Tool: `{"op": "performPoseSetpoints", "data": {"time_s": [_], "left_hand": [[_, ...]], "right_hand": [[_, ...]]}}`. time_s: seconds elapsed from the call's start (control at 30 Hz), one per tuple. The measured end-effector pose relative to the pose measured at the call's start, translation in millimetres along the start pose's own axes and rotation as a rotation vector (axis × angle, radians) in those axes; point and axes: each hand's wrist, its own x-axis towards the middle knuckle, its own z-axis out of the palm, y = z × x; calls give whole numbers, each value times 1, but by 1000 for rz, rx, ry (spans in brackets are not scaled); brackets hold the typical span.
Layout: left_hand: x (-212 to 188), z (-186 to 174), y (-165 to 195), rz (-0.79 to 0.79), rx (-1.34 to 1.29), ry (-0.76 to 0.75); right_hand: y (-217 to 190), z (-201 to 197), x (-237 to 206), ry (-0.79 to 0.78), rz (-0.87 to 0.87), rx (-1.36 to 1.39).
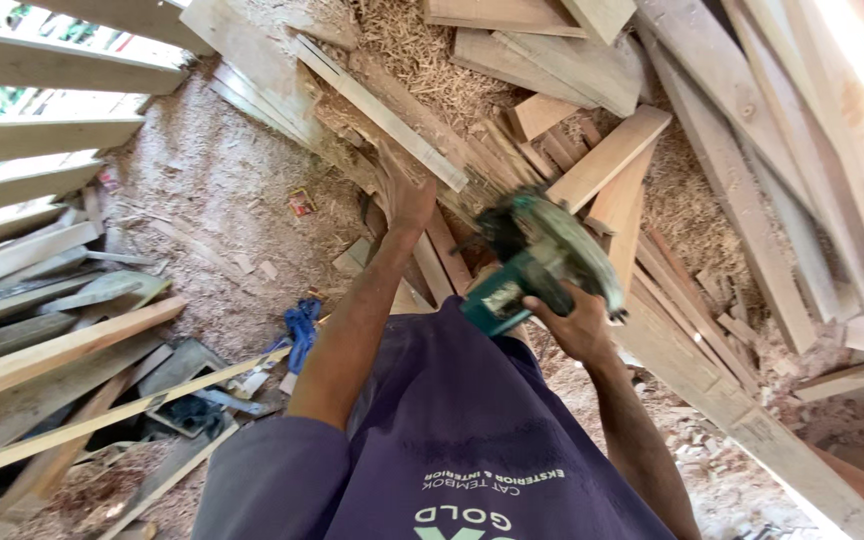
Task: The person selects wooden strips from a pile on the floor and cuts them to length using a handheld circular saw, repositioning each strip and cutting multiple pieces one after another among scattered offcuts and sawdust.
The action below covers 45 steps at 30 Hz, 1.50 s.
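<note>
While right hand (pixel 577 325) grips saw (pixel 537 260), left hand (pixel 407 195) on plank edge (pixel 382 115)

The right hand (pixel 577 325) gripped a green circular saw (pixel 537 262), blurred, just above the purple shirt (pixel 462 430). The left hand (pixel 404 190) pressed on a long plank (pixel 382 115) left of the saw. Loose boards (pixel 607 155) lay beyond the saw on sawdust (pixel 212 180). A blue cloth (pixel 302 330) lay well left of it.

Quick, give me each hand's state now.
Left hand: pressed on a long wooden board, grip unclear.
Right hand: closed, holding a green power saw.
</note>
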Motion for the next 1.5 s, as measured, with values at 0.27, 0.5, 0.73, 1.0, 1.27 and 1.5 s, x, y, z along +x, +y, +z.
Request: {"op": "performPoseSetpoints", "data": {"time_s": [0.27, 0.5, 0.73, 1.0, 1.27, 1.5], "left_hand": [[-7, 7, -28, 74, -126, -351], [-16, -8, -32, 130, -335, -452], [-18, -8, -34, 213, -294, -343], [-17, -5, -33, 100, -291, -371], [-12, -14, -37, 114, -266, -295], [0, -29, -35, 71, -203, -232]], "right_hand": [[-29, 26, 19, -61, -314, -31], [-33, 45, 38, -130, -316, -65], [-37, 30, 45, -195, -269, -3], [-58, 26, 41, -213, -207, 19], [-66, 32, 45, -175, -268, 33], [-72, 46, 60, -144, -265, 0]]}}
